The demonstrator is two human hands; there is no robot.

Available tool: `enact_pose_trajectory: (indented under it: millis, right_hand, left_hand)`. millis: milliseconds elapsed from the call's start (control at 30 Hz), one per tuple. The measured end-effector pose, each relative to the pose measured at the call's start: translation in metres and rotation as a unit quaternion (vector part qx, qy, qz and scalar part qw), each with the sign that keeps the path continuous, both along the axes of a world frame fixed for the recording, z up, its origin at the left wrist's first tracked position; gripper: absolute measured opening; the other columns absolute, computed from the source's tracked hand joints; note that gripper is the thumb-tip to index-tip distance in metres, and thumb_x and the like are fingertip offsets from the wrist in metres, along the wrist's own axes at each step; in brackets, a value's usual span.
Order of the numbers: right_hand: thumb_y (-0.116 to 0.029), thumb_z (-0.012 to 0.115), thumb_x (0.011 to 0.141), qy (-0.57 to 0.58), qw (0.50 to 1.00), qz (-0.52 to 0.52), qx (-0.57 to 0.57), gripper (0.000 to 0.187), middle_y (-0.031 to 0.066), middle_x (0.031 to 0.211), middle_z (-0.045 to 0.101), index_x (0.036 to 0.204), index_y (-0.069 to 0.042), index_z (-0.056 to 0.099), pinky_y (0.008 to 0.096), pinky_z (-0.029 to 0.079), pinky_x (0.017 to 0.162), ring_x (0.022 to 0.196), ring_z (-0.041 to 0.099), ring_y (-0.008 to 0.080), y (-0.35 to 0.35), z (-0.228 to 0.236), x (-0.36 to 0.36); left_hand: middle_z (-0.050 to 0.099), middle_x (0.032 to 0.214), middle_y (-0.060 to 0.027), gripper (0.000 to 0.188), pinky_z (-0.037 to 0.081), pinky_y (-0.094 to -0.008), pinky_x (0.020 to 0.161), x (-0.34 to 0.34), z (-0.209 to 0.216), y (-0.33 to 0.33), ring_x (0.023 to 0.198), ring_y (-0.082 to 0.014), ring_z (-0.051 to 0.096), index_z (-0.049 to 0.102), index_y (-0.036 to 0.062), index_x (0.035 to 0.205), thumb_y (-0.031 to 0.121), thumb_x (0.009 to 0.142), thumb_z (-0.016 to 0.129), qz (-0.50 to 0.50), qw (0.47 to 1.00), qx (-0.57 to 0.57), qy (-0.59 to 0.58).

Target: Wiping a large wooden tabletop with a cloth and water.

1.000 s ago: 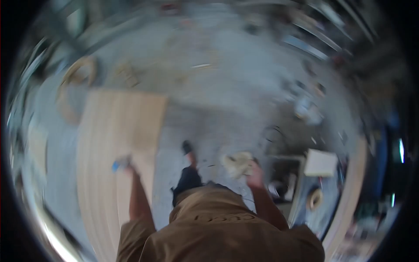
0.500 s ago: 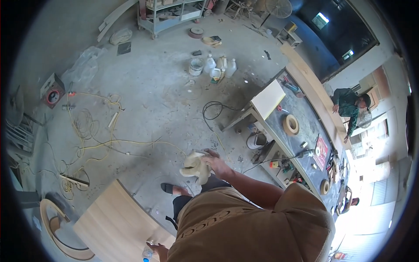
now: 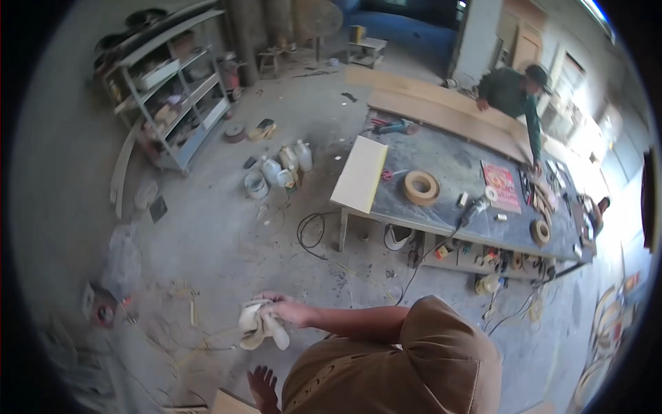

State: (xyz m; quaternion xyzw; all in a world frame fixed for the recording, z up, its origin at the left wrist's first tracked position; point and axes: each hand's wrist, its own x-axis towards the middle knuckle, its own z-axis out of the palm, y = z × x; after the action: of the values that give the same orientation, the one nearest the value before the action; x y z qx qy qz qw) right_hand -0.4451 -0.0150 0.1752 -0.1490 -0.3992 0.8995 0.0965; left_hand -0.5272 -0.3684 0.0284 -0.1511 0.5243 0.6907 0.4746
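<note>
A crumpled cream cloth (image 3: 255,328) hangs from my right hand (image 3: 287,310), whose fingers are closed round its top. It is held in front of my body, above the concrete floor. Lower down, near the bottom edge, my left hand (image 3: 263,388) is raised with its fingers spread and nothing in it. Just below and to the left of that hand, the corner of a light wooden board (image 3: 229,404) shows; the rest of it lies outside the picture.
A dark-topped workbench (image 3: 441,159) bears tape rolls, a power tool and a pale panel (image 3: 360,172). Across it, a co-worker (image 3: 514,93) leans over long wooden boards (image 3: 448,117). A shelf rack (image 3: 183,96), plastic jugs (image 3: 288,160) and cables (image 3: 310,234) stand or lie on the floor.
My left hand has let go of the clear, blue-capped bottle, now out of view, and opened. The view has swung toward the workbench. My right hand still holds the cloth.
</note>
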Motion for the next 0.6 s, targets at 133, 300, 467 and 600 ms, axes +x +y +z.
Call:
enact_pose_trajectory:
  millis: [133,300,467,600]
  right_hand:
    - [-0.013,0.066,0.094,0.061,0.997,-0.014,-0.045,0.039,0.0032,0.117,0.069,0.132,-0.008,0.063,0.0279,0.051,0.089,0.103,0.064,0.0128,0.022,0.055,0.023]
    - [-0.012,0.067,0.092,0.075,0.99,-0.114,-0.028,0.044,0.0062,0.128,0.065,0.135,-0.005,0.06,0.0331,0.046,0.106,0.12,0.06,0.0181,0.067,0.069,0.061]
    - [-0.005,0.069,0.085,0.007,0.966,-0.192,0.175,0.041,0.0024,0.116,0.066,0.124,-0.012,0.063,0.0283,0.05,0.093,0.111,0.061,0.0156,0.135,0.06,0.138]
    - [-0.009,0.071,0.091,0.086,0.958,-0.123,0.244,0.041,0.0107,0.14,0.061,0.13,-0.005,0.058,0.0401,0.039,0.116,0.132,0.056,0.0234,0.156,0.065,0.167]
  left_hand:
    - [0.058,0.142,-0.0131,0.052,0.051,-0.0459,0.103,0.004,0.152,0.174,0.127,-0.0271,0.06,0.047,0.0063,0.147,0.026,0.103,0.063,-0.238,0.913,0.043,0.328]
    - [0.057,0.145,-0.0152,0.048,0.047,-0.0434,0.112,0.002,0.152,0.258,0.132,-0.0265,0.057,0.045,0.0032,0.152,0.027,0.11,0.05,-0.089,0.958,0.27,0.047]
    - [0.059,0.146,-0.0176,0.055,0.042,-0.0449,0.118,-0.04,0.213,0.322,0.135,-0.0306,0.057,0.049,-0.0031,0.148,0.035,0.108,0.056,-0.071,0.96,0.15,0.228]
    - [0.07,0.125,-0.0076,0.045,0.054,-0.0335,0.097,-0.047,0.308,0.352,0.111,-0.0166,0.068,0.06,-0.0003,0.136,0.028,0.103,0.069,-0.135,0.908,0.156,0.365]
